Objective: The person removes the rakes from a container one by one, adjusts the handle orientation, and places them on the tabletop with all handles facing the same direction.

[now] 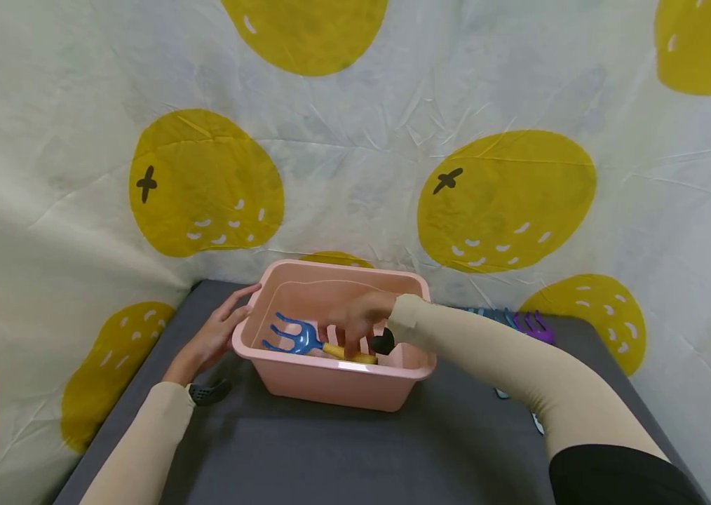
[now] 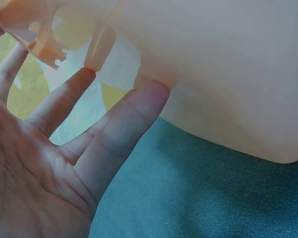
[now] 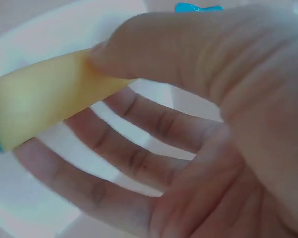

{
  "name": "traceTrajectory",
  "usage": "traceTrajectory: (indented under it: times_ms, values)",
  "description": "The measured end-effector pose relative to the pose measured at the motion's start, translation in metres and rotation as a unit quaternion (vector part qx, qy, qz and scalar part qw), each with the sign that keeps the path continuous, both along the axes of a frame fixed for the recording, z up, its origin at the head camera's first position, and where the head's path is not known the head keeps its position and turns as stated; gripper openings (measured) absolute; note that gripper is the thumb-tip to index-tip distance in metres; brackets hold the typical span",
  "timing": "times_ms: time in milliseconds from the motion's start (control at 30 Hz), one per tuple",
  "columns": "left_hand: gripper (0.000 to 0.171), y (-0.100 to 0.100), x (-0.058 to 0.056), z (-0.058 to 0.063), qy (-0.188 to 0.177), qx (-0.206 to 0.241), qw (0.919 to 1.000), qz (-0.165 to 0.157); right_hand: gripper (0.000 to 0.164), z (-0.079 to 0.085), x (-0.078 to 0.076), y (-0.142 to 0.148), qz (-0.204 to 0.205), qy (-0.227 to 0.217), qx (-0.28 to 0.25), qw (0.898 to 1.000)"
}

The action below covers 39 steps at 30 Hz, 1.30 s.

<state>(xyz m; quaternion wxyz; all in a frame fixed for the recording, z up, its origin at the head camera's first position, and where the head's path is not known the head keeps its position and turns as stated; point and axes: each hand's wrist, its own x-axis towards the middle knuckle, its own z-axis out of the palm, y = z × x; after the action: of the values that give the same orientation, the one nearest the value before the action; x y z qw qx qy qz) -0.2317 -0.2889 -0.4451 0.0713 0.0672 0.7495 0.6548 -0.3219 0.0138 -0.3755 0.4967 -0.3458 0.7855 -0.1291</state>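
Note:
A pink plastic tub (image 1: 338,384) stands on the dark grey surface. Inside it is a small hand rake with blue tines (image 1: 295,338) and a yellow handle (image 3: 44,94). My right hand (image 1: 355,321) reaches down into the tub and pinches that handle between thumb and fingers, the tines pointing left. At the tub's left end, my left hand (image 1: 213,340) touches the rim; in the left wrist view its fingers (image 2: 121,129) are spread and fairly straight, tips against the pink plastic.
Right of the tub, partly behind my right arm, lie a purple rake head (image 1: 537,328) and blue tines (image 1: 508,317). Light-blue pieces (image 1: 537,423) show below the forearm. A white cloth with yellow fruit shapes (image 1: 507,200) hangs behind and at the left.

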Motion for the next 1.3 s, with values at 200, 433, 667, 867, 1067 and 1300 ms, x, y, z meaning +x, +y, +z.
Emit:
traceTrajectory:
  times_ms: [200, 433, 667, 867, 1067, 1300]
  values:
    - [0.057, 0.001, -0.001, 0.0, 0.004, -0.003, 1.0, 0.0, 0.056, 0.032, -0.002, 0.022, -0.047, 0.019, -0.069, 0.996]
    - [0.058, 0.001, 0.0, -0.001, -0.002, -0.003, 1.0, -0.004, 0.053, 0.059, -0.001, 0.053, -0.059, 0.036, -0.118, 0.991]
    - [0.057, 0.0, 0.004, -0.001, -0.001, -0.004, 1.0, -0.006, 0.057, 0.077, 0.003, 0.085, -0.103, 0.064, -0.132, 0.984]
    - [0.057, 0.002, 0.003, -0.001, 0.004, -0.004, 0.9999, -0.009, 0.056, 0.086, 0.006, 0.116, -0.137, 0.062, -0.164, 0.975]
    - [0.056, 0.002, 0.002, -0.002, 0.01, -0.003, 0.9999, -0.005, 0.047, 0.09, 0.007, 0.146, -0.154, 0.085, -0.183, 0.967]
    - [0.057, 0.002, 0.001, -0.003, 0.011, -0.009, 0.9999, -0.007, 0.055, 0.086, 0.013, 0.186, -0.199, 0.118, -0.203, 0.951]
